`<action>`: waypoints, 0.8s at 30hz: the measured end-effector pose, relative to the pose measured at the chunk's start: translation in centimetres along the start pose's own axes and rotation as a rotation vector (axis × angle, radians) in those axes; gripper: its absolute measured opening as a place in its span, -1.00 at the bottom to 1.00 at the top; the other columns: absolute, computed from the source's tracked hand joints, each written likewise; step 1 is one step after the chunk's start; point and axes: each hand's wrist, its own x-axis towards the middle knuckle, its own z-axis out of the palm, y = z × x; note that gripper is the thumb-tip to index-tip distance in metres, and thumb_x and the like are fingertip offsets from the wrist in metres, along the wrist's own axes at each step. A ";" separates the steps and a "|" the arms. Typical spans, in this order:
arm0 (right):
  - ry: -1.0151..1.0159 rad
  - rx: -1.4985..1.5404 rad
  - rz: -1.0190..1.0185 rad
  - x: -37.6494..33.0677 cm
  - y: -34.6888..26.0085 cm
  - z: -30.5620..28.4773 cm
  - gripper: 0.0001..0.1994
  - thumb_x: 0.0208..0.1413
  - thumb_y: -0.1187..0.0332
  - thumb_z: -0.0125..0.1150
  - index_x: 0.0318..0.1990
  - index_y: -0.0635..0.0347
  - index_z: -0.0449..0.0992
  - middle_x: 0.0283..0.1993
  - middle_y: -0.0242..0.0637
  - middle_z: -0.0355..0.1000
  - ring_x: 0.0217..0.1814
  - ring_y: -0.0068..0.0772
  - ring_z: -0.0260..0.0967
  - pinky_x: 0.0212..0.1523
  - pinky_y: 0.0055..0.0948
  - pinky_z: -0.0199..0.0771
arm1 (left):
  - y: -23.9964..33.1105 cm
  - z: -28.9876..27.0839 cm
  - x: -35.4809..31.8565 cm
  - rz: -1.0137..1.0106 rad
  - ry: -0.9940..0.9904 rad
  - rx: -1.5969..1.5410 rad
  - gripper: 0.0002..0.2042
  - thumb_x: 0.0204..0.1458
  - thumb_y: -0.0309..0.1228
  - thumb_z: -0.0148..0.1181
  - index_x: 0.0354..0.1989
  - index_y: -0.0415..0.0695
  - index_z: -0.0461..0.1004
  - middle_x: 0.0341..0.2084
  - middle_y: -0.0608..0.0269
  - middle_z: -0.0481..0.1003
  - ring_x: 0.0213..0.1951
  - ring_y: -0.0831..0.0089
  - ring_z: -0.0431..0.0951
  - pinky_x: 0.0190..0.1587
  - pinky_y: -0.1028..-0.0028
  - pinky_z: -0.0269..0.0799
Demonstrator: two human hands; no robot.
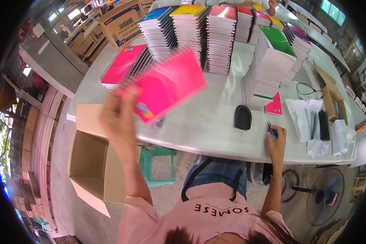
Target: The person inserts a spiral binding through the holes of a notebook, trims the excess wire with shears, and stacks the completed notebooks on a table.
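Observation:
My left hand (121, 112) grips a pink spiral notebook (173, 85) by its bound edge, raised over the table's left side and blurred by motion. Behind it lies a low pile of pink spiral notebooks (124, 67). At the table's front right, my right hand (277, 142) is closed on a small blue-handled tool with dark pointed tips, which looks like pliers (272, 129). Left of that hand rests a black rounded pad (243, 117). A smaller pink notebook (275, 105) lies beyond the pliers, partly under a tall stack of green-covered notebooks (277, 40).
Tall notebook stacks (221, 44) line the table's (183, 136) back. Plastic wrap holding black spiral coils (323, 125) and an open brown box (333, 103) lie right. An open carton (89, 160), green stool (156, 166) and fan (324, 197) stand below. Another person's hands (272, 5) show far back.

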 end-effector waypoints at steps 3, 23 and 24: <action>0.057 0.029 0.020 -0.1 1.3 -0.7 -0.83 0.11 0.49 0.21 -0.13 0.25 0.55 -0.10 -0.11 0.41 0.01 -0.13 0.39 0.09 -0.30 0.36 | -1.7 -2.8 6.3 0.075 0.120 -0.191 -0.76 0.23 -0.33 0.22 -0.12 -0.29 0.53 -0.43 0.31 0.57 -0.39 0.73 0.41 -0.36 0.68 0.27; 0.218 0.087 0.119 6.3 5.6 -0.1 -0.71 0.22 0.30 0.21 0.02 0.24 0.53 -0.03 -0.08 0.48 0.00 -0.19 0.38 -0.01 -0.29 0.42 | -14.0 -2.8 10.0 0.128 0.213 -0.053 -0.63 0.23 -0.19 0.21 -0.02 -0.28 0.45 -0.11 0.22 0.36 -0.03 0.45 0.33 0.13 0.45 0.20; 0.230 0.025 0.132 7.2 6.0 0.1 -0.69 0.22 0.26 0.22 0.01 0.27 0.53 -0.05 -0.02 0.47 -0.01 -0.12 0.39 -0.01 -0.24 0.42 | -13.1 -2.8 9.6 0.203 0.260 0.013 -0.62 0.23 -0.19 0.21 -0.01 -0.28 0.44 -0.11 0.21 0.35 -0.01 0.44 0.32 0.13 0.44 0.20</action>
